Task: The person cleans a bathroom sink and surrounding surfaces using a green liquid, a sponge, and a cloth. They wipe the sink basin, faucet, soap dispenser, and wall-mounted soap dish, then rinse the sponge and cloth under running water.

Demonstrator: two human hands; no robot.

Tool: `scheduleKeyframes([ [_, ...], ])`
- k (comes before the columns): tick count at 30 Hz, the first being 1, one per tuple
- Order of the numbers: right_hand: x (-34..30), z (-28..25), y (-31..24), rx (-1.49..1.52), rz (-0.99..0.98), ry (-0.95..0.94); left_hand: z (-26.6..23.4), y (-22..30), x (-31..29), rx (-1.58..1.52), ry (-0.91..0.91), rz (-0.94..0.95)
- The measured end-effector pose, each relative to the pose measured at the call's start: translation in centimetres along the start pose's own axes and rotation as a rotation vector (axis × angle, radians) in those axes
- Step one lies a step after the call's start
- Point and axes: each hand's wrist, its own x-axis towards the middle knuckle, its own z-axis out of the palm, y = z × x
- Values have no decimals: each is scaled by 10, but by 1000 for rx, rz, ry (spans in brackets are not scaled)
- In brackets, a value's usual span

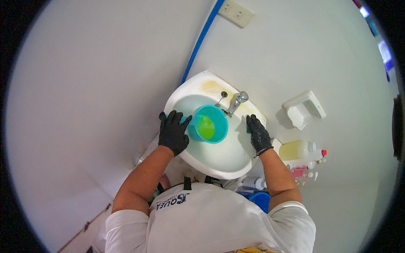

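Note:
My left hand (pixel 174 134), in a black glove, is at the left rim of a white wash basin (pixel 215 165). Its spread fingers lie over the handle of a turquoise dipper (pixel 221 122); their undersides are hidden. The dipper sits inside the bowl, its mouth facing up, with bright green liquid (pixel 206 127) at the bottom. On the basin's right side, my black-gloved right hand (pixel 258 134) presses down on a dark green scouring pad (pixel 248 128), mostly covered by the fingers. A chrome faucet (pixel 238 102) and a drain plug (pixel 224 94) are on the stained back ledge.
A white soap dish (pixel 304 109) is fixed to the right wall. Below it stand a jug of yellow liquid (pixel 296 150) and several bottles, one with pink liquid (pixel 300 173). A blue bucket (pixel 259 200) is under the basin. A blue pipe (pixel 201 40) climbs past a wall outlet (pixel 236 13).

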Motion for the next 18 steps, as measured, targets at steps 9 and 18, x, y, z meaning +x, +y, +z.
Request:
scheduleKeyframes([
  [9, 67, 85, -61, 428, 708, 114, -2, -3, 0, 28, -82, 2],
  [18, 107, 69, -65, 542, 887, 116, 1, -2, -3, -1, -65, 35],
])
